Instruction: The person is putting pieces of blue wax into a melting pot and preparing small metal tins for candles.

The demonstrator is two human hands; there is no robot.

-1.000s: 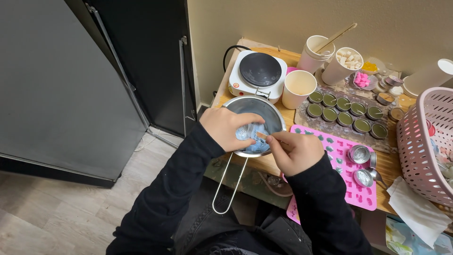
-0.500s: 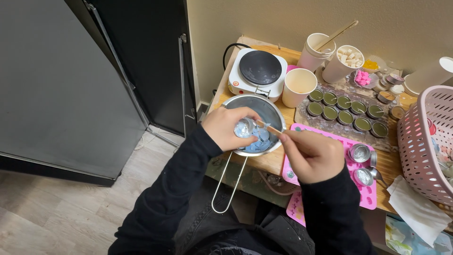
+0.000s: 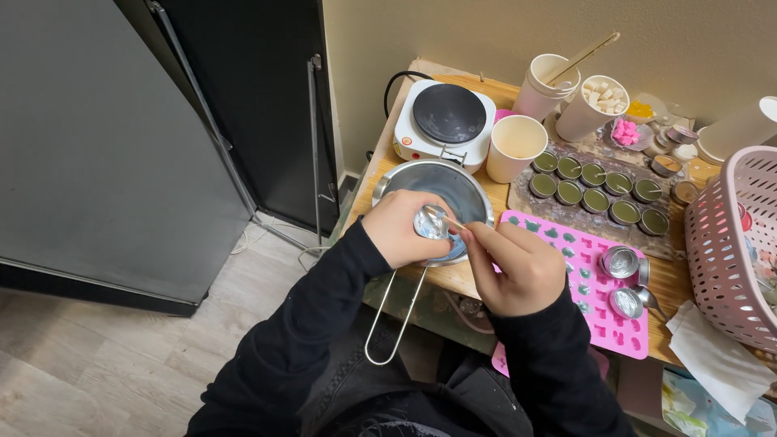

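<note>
Nearest the viewer, two black sleeves reach up from the bottom edge over the wooden counter (image 3: 461,279). The left hand (image 3: 401,228) has its fingers wrapped around a small silver tin (image 3: 429,221), held tilted over the steel strainer pan (image 3: 457,190), whose long wire handle runs back toward the body past the counter's near edge. The right hand (image 3: 518,267) pinches a thin wooden stick (image 3: 450,223) between closed fingers, its tip lying at the mouth of the tin. Just right of that hand lies a pink silicone mold (image 3: 595,303) with two more empty silver tins resting on it. Beyond the mold stands a double row of tins filled with green wax (image 3: 599,194), and at the right edge a pink plastic basket (image 3: 728,243). Farther off sit a cream paper cup (image 3: 515,146) and a small white hot plate (image 3: 447,117) with a black top, then more cups against the far wall.
</note>
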